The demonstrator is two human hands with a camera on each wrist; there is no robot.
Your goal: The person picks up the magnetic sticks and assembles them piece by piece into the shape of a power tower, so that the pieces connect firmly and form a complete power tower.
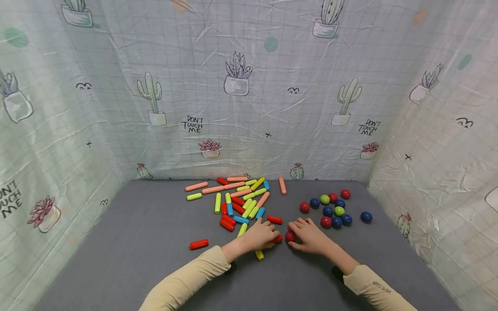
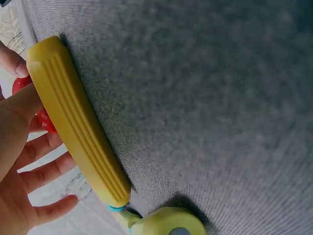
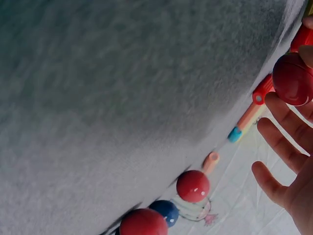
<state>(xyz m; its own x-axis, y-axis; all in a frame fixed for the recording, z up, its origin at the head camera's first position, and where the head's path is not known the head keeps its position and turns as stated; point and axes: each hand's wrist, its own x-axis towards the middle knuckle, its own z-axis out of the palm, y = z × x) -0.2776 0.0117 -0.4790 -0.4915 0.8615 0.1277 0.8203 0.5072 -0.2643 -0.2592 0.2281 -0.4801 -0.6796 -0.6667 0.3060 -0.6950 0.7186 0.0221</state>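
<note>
My left hand (image 1: pixel 262 233) pinches a short red plastic stick (image 1: pixel 278 239), partly hidden by the fingers. In the left wrist view, a ribbed yellow stick (image 2: pixel 80 122) lies in front of that hand (image 2: pixel 24 161), which has red showing between its fingers. Just to the right, my right hand (image 1: pixel 311 237) holds a dark red ball (image 1: pixel 290 236) between thumb and index finger. The right wrist view shows this ball (image 3: pixel 292 81) close to the red stick (image 3: pixel 304 38), while the other fingers of the hand (image 3: pixel 298 191) are spread apart.
Many sticks in orange, lime, blue and red, such as a lime stick (image 1: pixel 218 203), lie scattered beyond my left hand. A lone red stick (image 1: pixel 199 244) lies to the left. Red, blue and green balls, including a blue ball (image 1: pixel 366 217), cluster at right. A patterned curtain (image 1: pixel 249 142) encloses the grey table (image 1: pixel 148 242).
</note>
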